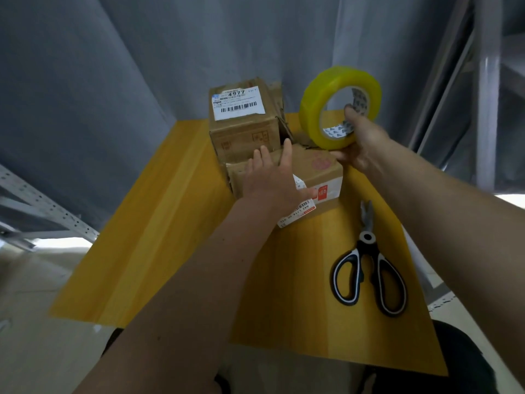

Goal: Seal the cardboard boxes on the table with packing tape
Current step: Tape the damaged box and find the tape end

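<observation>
Our left hand (272, 177) lies flat, fingers apart, on the near box (318, 177); our right hand (360, 146) grips the tape roll (315, 109) at one o'clock, seemingly above the yellow table (170, 223), grey curtain (113, 66) behind.

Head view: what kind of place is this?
Probably a small parcel-packing station in a storeroom or warehouse. Used cardboard boxes bearing shipping labels sit on a yellow table, perforated metal shelving stands to the side, and the right hand holds a packing tape roll, with scissors nearby.

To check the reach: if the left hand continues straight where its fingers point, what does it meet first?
Probably the taller cardboard box behind; the left hand already rests on the lower box. Depth is unclear.
</observation>
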A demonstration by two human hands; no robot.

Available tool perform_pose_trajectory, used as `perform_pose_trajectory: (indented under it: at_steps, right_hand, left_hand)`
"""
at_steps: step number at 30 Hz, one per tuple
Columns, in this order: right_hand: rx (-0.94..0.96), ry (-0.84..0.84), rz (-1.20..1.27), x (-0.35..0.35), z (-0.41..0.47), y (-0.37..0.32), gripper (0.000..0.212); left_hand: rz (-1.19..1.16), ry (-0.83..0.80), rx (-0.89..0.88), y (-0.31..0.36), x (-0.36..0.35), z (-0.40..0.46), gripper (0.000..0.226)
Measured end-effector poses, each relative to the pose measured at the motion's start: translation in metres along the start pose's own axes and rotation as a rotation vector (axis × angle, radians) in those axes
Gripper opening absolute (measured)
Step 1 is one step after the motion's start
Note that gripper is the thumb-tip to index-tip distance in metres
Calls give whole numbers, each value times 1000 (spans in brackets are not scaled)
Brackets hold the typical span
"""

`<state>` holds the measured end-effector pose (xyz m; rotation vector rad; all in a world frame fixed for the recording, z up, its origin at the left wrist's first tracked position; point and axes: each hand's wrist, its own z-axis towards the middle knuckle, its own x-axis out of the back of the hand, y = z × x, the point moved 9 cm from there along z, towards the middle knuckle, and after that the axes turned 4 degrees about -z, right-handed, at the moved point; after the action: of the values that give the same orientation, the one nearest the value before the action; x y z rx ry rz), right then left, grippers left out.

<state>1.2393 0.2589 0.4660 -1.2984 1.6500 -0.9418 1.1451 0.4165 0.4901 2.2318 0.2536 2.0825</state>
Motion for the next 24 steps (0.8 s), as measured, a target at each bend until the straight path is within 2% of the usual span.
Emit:
perform_pose_trajectory:
  at_steps: [8,12,14,18,24]
  right_hand:
    - [8,-17,22,7,-2,1,29]
    - [52,45,15,15,-4,-2,50]
    - [63,89,29,19,-3,-2,52]
    - [138,113,-17,20,-4,-11,36]
    - [141,200,-18,25,-3,-9,27]
  left_hand:
    - [19,18,11,3,-3,-2,108]
    - [21,11,12,3,-4,-1,108]
    - [19,16,6,2,-4,-1,108]
    - [25,17,7,2,-4,-2,106]
    - [52,53,35,7,-3,-5,104]
